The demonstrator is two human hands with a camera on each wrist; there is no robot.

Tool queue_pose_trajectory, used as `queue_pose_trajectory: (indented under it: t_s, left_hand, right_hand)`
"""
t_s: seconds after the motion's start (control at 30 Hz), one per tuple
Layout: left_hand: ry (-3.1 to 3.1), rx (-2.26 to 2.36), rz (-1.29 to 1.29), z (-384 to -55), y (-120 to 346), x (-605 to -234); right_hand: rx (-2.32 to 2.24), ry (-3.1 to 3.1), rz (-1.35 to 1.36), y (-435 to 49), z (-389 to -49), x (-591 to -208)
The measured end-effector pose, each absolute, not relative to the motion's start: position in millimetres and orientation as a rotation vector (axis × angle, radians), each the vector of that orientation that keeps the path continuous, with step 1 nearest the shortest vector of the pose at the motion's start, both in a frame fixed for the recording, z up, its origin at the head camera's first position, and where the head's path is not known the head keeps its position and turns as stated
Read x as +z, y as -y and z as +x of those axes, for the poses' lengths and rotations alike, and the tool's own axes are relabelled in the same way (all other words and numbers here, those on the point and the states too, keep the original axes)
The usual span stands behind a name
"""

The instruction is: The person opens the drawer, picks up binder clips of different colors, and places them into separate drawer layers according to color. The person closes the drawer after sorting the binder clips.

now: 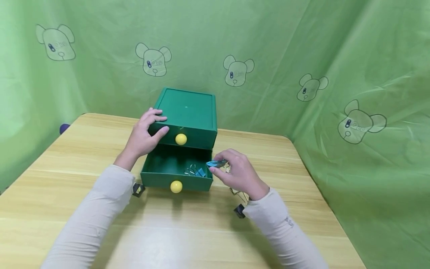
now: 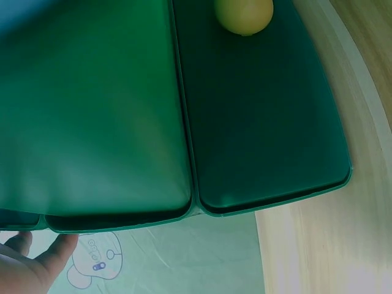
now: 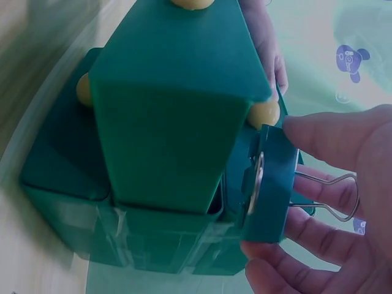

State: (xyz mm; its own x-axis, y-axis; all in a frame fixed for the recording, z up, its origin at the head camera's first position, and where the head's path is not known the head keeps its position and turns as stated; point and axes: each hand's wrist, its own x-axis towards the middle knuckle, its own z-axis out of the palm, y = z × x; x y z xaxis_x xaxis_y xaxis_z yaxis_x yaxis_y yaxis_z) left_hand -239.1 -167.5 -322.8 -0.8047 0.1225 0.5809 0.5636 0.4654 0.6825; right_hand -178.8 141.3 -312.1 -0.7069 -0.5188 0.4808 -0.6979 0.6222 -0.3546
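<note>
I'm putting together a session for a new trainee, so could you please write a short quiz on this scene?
1. True or false: in the green cabinet, the open drawer contains a blue binder clip.
2. What is the right grip holding?
3. What does the left grip touch?
A) the tabletop
B) the cabinet
C) the open drawer's knob

Key:
1. True.
2. A second blue binder clip.
3. B.
</note>
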Motion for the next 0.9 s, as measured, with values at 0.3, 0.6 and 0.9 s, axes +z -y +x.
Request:
queue_pose_trajectory:
  t_s: [0.3, 0.6, 0.9]
  left_hand:
    - [2.288, -1.285, -0.553, -235, 166, -321]
    - [2.362, -1.383, -0.511, -227, 167, -317]
    - [2.420, -1.659, -0.469, -206, 180, -331]
  right_hand:
    - [0.786, 2.452, 1.089, -130, -176, -311]
    - [0.812, 2.407, 1.175, -120, -181, -314]
    - [0.855, 2.407, 1.177, -115, -182, -313]
